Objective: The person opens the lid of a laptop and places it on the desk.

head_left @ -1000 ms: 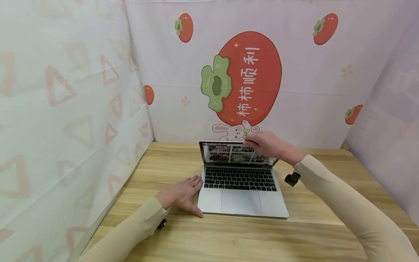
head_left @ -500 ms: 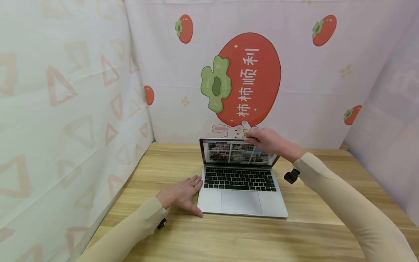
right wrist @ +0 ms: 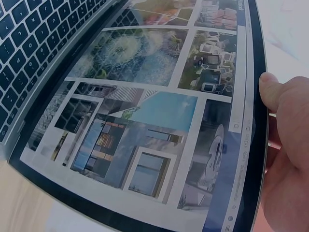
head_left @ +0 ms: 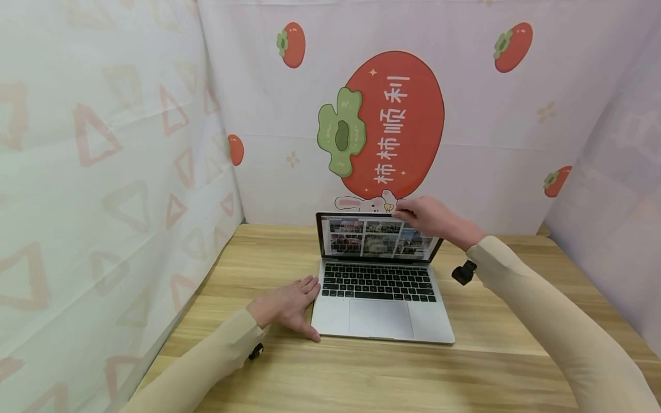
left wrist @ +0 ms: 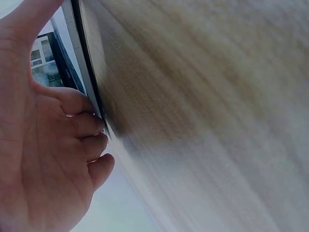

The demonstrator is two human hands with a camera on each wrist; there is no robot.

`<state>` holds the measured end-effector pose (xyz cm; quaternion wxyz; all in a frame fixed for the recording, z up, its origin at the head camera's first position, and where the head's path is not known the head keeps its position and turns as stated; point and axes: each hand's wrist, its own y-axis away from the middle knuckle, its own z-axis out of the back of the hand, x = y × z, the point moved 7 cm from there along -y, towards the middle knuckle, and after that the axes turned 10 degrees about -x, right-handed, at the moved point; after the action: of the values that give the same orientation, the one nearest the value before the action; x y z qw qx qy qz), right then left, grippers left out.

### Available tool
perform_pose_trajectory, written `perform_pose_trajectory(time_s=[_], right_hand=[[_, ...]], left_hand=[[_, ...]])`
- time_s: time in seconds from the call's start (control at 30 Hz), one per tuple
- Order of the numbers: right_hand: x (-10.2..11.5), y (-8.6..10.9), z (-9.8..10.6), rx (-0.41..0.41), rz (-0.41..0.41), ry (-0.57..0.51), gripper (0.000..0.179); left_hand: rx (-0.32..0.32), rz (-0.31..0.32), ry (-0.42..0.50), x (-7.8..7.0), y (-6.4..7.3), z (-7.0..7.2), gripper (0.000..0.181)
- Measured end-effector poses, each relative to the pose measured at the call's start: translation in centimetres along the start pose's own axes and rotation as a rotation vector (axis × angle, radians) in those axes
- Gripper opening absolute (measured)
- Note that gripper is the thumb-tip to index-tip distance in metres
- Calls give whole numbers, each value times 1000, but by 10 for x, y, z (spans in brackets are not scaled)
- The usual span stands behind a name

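A silver laptop point(head_left: 330, 315) with black keys lies on the wooden table, its screen point(right wrist: 140, 106) raised and lit with a grid of pictures. My right hand point(head_left: 432, 218) pinches the top edge of the screen right of its middle. In the right wrist view the thumb point(right wrist: 271, 89) lies on the dark front border and the other fingers go behind the lid. My left hand point(head_left: 289, 307) rests at the laptop's left side, fingers straight. Its thumb reaches the front left corner; in the left wrist view the fingertips point(left wrist: 99, 142) meet the base's edge.
The wooden table point(head_left: 361, 378) extends in front of the laptop and to both sides. Behind it hangs a white cloth point(head_left: 279, 189) printed with red persimmons and a rabbit. More cloth point(head_left: 124, 229) walls the left side, and another the right.
The laptop screen has tilted further back and its top edge stands higher. My right hand has risen with it and shifted slightly right. My left hand has stayed in place.
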<state>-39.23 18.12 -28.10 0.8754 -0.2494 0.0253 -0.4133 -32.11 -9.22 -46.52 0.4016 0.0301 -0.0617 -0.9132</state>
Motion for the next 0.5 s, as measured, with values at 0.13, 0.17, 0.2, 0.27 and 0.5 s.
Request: perform_pose_trajectory(time_s=[0.13, 0.17, 0.2, 0.27, 0.5], right_hand=[[-6, 0, 2, -3, -2, 11, 11], [-7, -1, 3, -6, 1, 15, 11], [-8, -1, 4, -8, 2, 16, 11], [-11, -3, 5, -9, 1, 25, 11], [-24, -8, 4, 21, -57, 25, 16]], left_hand=[[-1, -8, 5, -3, 0, 2, 125], [1, -8, 4, -3, 0, 2, 125], [0, -8, 5, -3, 0, 2, 125], [0, -3, 6, -3, 0, 2, 126], [8, 15, -9, 0, 0, -2, 126]])
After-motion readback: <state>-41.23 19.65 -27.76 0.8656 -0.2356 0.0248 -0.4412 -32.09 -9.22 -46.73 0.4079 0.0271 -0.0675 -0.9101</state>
